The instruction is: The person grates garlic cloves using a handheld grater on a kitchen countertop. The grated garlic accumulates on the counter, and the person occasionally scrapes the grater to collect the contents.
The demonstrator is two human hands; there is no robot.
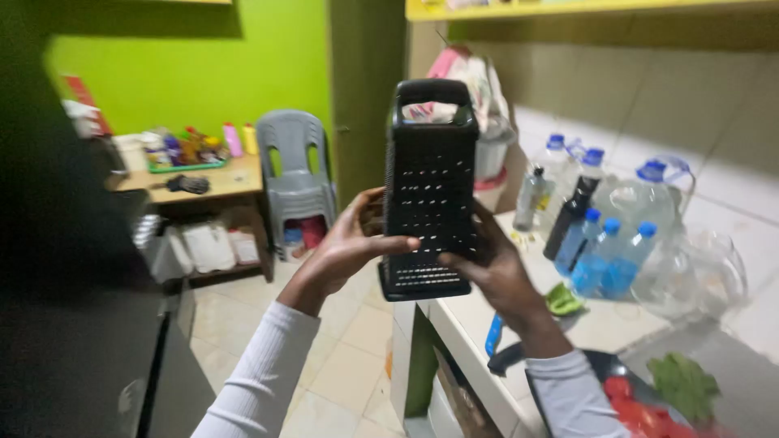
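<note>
A black four-sided box grater [428,191] with a loop handle stands upright at frame centre, above the white counter's [479,320] edge. The left hand [345,243] and right hand [491,264] clasp its lower half, fingers curled closed. Blue-capped clear bottles [604,255] cluster at three o'clock.

Plastic bottles [604,243] crowd the table [479,316] right of the grater [428,191]; left of it, open floor [341,365].
</note>
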